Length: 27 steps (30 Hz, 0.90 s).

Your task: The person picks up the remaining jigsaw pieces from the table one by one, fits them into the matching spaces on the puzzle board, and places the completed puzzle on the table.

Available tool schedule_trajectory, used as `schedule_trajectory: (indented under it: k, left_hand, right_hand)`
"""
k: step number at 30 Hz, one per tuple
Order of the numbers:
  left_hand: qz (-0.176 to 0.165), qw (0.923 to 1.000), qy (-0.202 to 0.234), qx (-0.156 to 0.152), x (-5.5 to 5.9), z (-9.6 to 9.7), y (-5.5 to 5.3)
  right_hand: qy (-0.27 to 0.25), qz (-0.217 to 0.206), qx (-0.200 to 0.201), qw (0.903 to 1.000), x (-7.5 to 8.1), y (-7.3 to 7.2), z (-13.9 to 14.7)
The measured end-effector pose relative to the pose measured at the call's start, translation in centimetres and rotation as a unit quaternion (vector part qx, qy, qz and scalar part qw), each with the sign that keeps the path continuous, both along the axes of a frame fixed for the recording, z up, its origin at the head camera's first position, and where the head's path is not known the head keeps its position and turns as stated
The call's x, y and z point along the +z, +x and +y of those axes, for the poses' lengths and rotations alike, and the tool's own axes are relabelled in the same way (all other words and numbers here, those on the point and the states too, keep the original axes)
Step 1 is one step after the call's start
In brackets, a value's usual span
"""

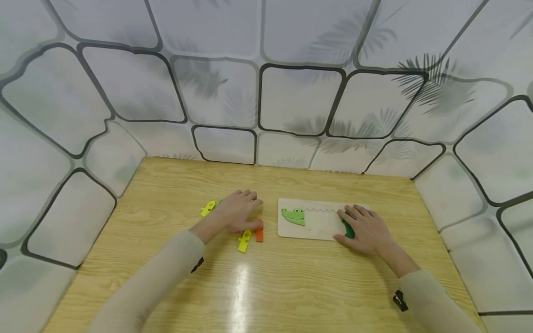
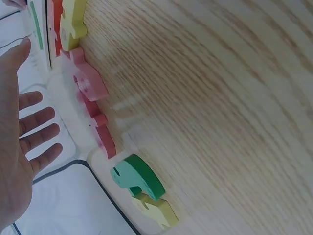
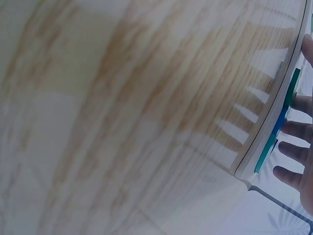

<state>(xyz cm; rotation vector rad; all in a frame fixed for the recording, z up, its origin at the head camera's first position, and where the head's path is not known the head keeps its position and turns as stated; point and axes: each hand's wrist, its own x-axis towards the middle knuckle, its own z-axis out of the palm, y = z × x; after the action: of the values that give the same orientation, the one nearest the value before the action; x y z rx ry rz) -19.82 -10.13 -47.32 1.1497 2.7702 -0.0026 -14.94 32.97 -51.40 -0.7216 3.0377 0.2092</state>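
A pale wooden puzzle board (image 1: 320,235) lies on the table, with a green crocodile-head piece (image 1: 294,216) at its left end. My right hand (image 1: 366,231) rests over the board's right end, its extended fingers touching a green piece (image 1: 348,229) and a blue piece (image 3: 282,119). To the left of the board, my left hand (image 1: 238,210) hovers palm down with fingers spread, holding nothing. Around and below it lie yellow pieces (image 1: 244,241), an orange piece (image 1: 259,234), a pink piece (image 2: 89,81), a red piece (image 2: 104,133) and another green piece (image 2: 139,176).
The wood-grain table (image 1: 266,286) carries the board and the loose pieces. A pale curtain (image 1: 216,92) with a stone-and-leaf pattern closes off the back and both sides. Dark straps show at both sleeves.
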Motion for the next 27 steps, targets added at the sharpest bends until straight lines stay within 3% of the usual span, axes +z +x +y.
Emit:
schedule_trajectory:
  k: [13, 27]
  left_hand:
    - [0.031, 0.9994, 0.014, -0.001, -0.4, -2.3, 0.2]
    - [0.025, 0.9991, 0.028, 0.020, -1.1, -5.2, 0.5]
  right_hand:
    - [-0.003, -0.002, 0.000, 1.0000, -0.2, 0.0, 0.1]
    - [-0.002, -0.002, -0.002, 1.0000, -0.2, 0.0, 0.0]
